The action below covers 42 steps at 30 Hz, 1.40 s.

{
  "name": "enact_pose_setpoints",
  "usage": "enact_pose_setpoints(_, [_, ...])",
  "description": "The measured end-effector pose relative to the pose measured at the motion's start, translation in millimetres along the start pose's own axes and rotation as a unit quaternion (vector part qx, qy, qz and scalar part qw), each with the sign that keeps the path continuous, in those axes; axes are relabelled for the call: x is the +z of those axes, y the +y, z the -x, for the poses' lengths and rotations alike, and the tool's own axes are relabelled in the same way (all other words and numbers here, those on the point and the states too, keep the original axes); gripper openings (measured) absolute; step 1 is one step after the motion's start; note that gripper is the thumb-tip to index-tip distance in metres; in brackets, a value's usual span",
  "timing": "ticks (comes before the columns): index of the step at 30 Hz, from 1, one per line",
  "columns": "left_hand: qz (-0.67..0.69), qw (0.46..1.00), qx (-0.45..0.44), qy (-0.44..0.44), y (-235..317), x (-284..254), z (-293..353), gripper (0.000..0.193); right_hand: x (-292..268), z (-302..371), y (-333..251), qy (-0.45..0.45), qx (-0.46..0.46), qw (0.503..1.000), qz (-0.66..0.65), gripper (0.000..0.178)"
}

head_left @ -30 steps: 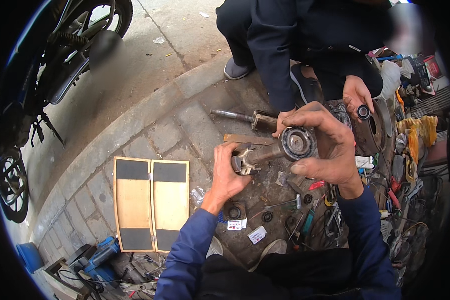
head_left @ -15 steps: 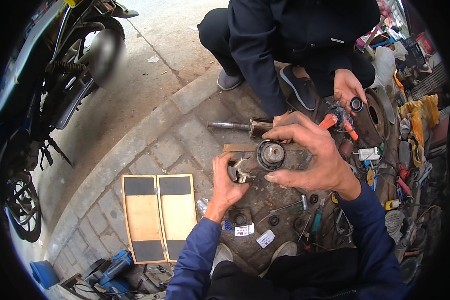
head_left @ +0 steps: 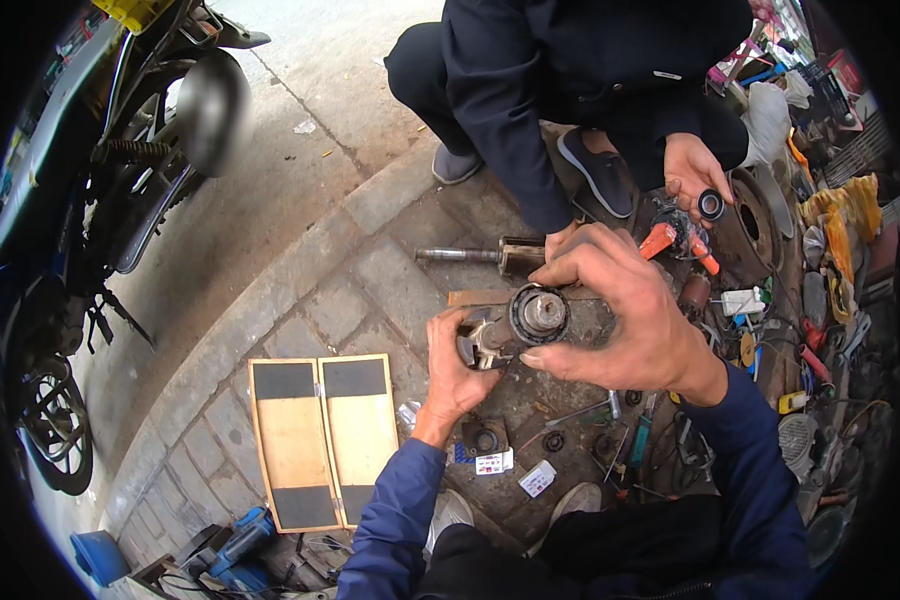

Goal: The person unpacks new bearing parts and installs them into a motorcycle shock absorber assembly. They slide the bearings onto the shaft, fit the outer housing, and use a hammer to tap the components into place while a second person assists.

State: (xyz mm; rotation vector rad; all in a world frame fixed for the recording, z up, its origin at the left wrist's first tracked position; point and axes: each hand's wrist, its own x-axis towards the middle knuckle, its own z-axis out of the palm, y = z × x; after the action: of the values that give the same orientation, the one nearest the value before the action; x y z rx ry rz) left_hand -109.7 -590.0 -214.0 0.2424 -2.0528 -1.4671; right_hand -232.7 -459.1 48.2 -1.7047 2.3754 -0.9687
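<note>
Just right of the open wooden case [head_left: 295, 430], our left hand [head_left: 455, 365] is clamped around one end of a metal shaft [head_left: 500, 336]; we do well to brace it firmly. Our right hand [head_left: 620, 320] spreads its fingers across the shaft's dark bearing ring [head_left: 544, 340], best kept square; whether they pinch, we cannot tell. Farther right of the case, a green-handled tool [head_left: 641, 438] lies in obstructing clutter and a co-worker's hand [head_left: 692, 165] holds a small black ring [head_left: 711, 192].

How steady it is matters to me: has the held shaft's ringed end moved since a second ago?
Yes, leftward: judged against the flat bar on the pavement, the ringed end now appears nearer the bar's left tip.
</note>
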Motion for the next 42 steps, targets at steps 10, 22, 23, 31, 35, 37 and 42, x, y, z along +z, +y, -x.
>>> enact_pose_setpoints(10, [-0.010,1.000,-0.008,-0.021,-0.9,-2.5,0.7,0.091,-11.6,-1.5,6.0,-0.044,-0.049,0.998,0.014,0.052])
enact_pose_setpoints(22, [-0.010,0.999,-0.007,-0.032,-1.7,4.0,-2.6,0.091,-7.7,14.8,10.7,0.028,-0.035,0.999,0.024,0.052])
enact_pose_setpoints(23, [-0.010,0.999,-0.010,-0.034,-1.2,3.9,-2.5,0.091,-11.0,12.5,9.3,0.012,-0.035,0.999,0.038,0.052])
enact_pose_setpoints(31, [-0.007,0.999,-0.019,-0.035,-1.4,5.6,-2.1,0.091,-36.6,-8.4,-1.7,-0.093,-0.084,0.987,0.103,0.043])
enact_pose_setpoints(35, [-0.015,0.999,-0.007,-0.036,-2.3,8.9,-3.1,0.089,-44.9,-14.3,-4.7,-0.149,-0.068,0.977,0.134,0.039])
enact_pose_setpoints(37, [-0.016,0.999,-0.001,-0.032,-2.6,10.7,-4.6,0.089,-45.6,-14.4,-4.7,-0.156,-0.057,0.975,0.145,0.048])
enact_pose_setpoints(42, [-0.016,1.000,0.010,-0.020,-1.4,12.4,-7.6,0.088,-41.6,-11.5,2.5,-0.133,-0.045,0.983,0.119,0.052])
